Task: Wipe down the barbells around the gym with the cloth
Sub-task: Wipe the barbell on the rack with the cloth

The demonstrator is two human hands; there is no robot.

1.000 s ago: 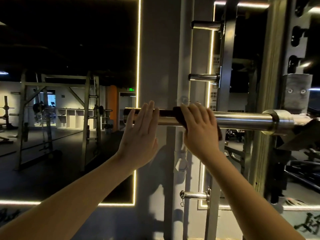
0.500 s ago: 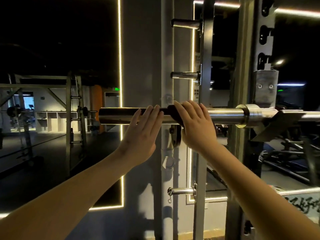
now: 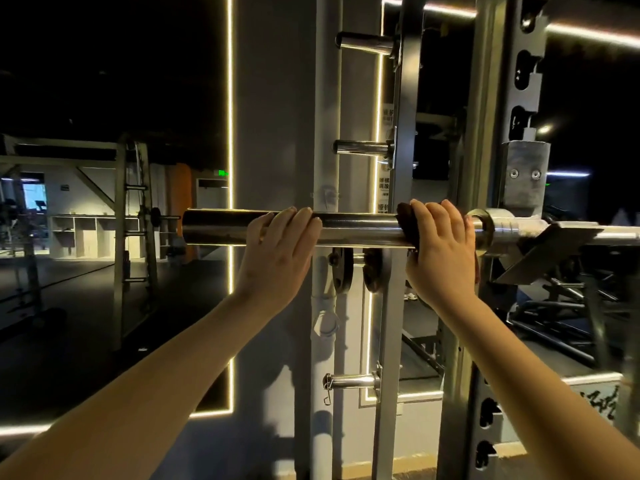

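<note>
A chrome barbell (image 3: 360, 228) lies level in a rack hook, its thick sleeve end pointing left. My left hand (image 3: 277, 258) holds the sleeve near its middle, fingers curled over the top. A dark brown cloth (image 3: 406, 223) is wrapped around the sleeve close to the collar (image 3: 485, 226). My right hand (image 3: 440, 254) grips that cloth against the bar, fingers over the top. Most of the cloth is hidden under the hand.
The grey rack upright (image 3: 491, 306) stands right behind my right hand, with a J-hook (image 3: 540, 251) under the bar. Chrome storage pegs (image 3: 363, 147) stick out of a post above and below. Small plates (image 3: 356, 271) hang under the sleeve. Another rack (image 3: 131, 237) stands far left.
My right hand has slid the cloth rightward along the sleeve toward the collar, widening the gap between my hands. My left fingers now curl over the bar.
</note>
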